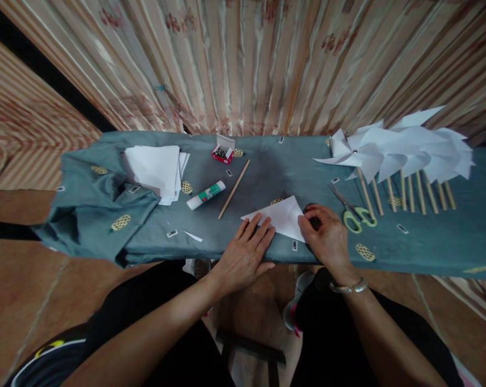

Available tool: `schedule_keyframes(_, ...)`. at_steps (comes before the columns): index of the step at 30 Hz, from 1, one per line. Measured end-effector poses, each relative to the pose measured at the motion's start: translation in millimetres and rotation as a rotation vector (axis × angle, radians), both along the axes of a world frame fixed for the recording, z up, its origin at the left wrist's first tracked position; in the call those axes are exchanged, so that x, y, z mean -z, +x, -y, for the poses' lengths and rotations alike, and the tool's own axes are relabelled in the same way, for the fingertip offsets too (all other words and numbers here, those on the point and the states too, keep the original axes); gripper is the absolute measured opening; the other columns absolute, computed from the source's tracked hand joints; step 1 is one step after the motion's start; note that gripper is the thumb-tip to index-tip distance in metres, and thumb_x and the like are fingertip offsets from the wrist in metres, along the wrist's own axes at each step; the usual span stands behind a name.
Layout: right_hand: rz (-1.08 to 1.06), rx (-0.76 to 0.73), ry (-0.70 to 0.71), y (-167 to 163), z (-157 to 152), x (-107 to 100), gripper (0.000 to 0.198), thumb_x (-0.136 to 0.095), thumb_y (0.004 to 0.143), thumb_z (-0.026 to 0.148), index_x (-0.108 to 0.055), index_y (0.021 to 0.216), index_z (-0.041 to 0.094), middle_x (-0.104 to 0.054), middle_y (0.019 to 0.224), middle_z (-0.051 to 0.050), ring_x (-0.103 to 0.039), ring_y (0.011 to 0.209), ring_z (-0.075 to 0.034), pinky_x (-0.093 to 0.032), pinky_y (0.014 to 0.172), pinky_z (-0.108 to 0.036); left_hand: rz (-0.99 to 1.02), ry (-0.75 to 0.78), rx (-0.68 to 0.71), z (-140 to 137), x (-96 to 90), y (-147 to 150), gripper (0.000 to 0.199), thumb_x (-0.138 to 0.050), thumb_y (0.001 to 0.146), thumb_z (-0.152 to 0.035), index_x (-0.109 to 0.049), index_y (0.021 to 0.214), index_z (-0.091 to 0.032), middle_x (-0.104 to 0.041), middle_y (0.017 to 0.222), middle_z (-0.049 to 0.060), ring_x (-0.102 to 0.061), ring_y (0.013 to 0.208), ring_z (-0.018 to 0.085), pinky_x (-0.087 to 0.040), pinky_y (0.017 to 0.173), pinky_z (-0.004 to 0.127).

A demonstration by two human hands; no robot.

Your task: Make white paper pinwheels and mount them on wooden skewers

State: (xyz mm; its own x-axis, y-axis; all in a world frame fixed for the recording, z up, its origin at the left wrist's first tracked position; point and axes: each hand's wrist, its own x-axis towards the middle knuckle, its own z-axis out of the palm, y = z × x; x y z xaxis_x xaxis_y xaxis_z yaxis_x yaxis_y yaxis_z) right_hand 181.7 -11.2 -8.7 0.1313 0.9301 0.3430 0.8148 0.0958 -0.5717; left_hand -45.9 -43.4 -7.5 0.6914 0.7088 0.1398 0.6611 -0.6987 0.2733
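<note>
A white sheet of paper folded into a triangle [285, 216] lies near the front edge of the cloth-covered table. My left hand [246, 247] rests on its left part, fingers stretched out flat. At the paper's right corner, my right hand [325, 231] pinches the edge between thumb and bent fingers. A wooden stick [234, 189] lies at a slant beyond my left hand, beside a green and white glue stick [206, 195]. Scissors with light green handles [353, 212] lie just right of my right hand, their blades pointing away to the left.
Several white paper pinwheels [412, 150] on wooden sticks overlap at the right. A stack of white paper [153, 171] lies at the left. An open small red box [223, 152] of metal pins stands at the back. A paper scrap [193, 236] lies near the front edge. Curtains [243, 70] hang behind.
</note>
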Motion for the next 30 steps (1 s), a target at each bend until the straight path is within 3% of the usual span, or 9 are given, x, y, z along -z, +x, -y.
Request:
schedule_keyframes(16, 0.004, -0.004, 0.002, -1.2, -0.2, -0.4, 0.015, -0.055, 0.085, 0.034, -0.062, 0.077, 0.023, -0.072, 0.103, -0.013, -0.066, 0.099, -0.030, -0.049, 0.091, -0.047, -0.016, 0.032, -0.006, -0.9, 2.7, 0.0, 0.078, -0.052, 0.091, -0.058, -0.034, 0.148, -0.008, -0.035, 0.157, 0.021, -0.021, 0.149, 0.040, -0.022, 0.119, 0.058)
schedule_keyframes(27, 0.019, -0.006, -0.016, 0.4, -0.3, -1.0, 0.015, -0.058, 0.085, 0.032, -0.064, 0.089, 0.020, -0.070, 0.111, -0.016, -0.066, 0.102, -0.031, -0.052, 0.090, -0.046, -0.018, 0.045, -0.011, -1.1, 3.7, 0.4, 0.076, -0.051, 0.091, -0.058, -0.036, 0.147, -0.009, -0.036, 0.156, 0.021, -0.022, 0.149, 0.039, -0.023, 0.118, 0.058)
schedule_keyframes(30, 0.111, -0.049, 0.003, -2.0, 4.5, -5.2, 0.020, -0.054, 0.090, 0.030, -0.064, 0.099, 0.015, -0.066, 0.122, -0.020, -0.062, 0.109, -0.033, -0.049, 0.095, -0.050, -0.029, 0.047, -0.014, -0.8, 2.1, 1.0, 0.076, -0.053, 0.090, -0.058, -0.038, 0.145, -0.008, -0.037, 0.156, 0.021, -0.023, 0.149, 0.040, -0.023, 0.119, 0.058)
